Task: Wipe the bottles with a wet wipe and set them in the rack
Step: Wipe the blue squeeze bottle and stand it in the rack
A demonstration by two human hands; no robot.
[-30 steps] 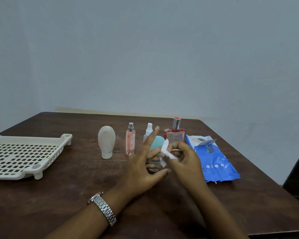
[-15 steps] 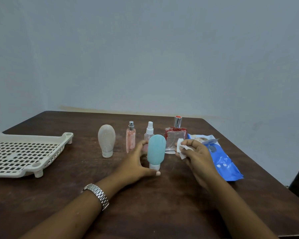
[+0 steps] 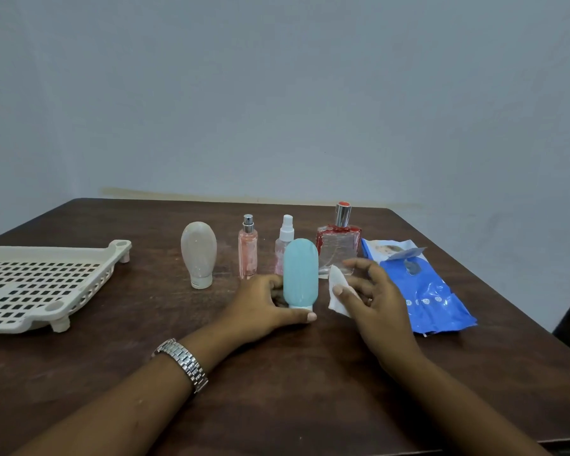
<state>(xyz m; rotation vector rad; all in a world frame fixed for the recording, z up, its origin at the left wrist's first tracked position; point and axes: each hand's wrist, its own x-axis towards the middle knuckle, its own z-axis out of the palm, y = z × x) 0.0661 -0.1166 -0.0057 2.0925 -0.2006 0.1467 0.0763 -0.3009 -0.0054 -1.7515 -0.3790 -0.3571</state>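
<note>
A light blue squeeze bottle [image 3: 300,271] stands cap-down on the dark wooden table [image 3: 277,373]. My left hand [image 3: 264,304] holds it near its base, thumb in front. Just to its right my right hand [image 3: 366,291] pinches a folded white wet wipe [image 3: 338,291], apart from the bottle. Behind them stand a whitish squeeze bottle [image 3: 198,253], a slim pink spray bottle [image 3: 247,250], a small clear spray bottle [image 3: 285,241] partly hidden by the blue one, and a square glass perfume bottle with red trim [image 3: 339,245]. The cream slotted rack [image 3: 43,284] lies at the left.
A blue wet-wipe pack [image 3: 422,287] with its flap open lies at the right, close to the table's right edge. A metal watch [image 3: 183,363] is on my left wrist. A plain wall stands behind the table.
The blue bottle now stands upright in front of the row, held low by my left hand. My right hand with the wipe drew away from it, then moved back close.
</note>
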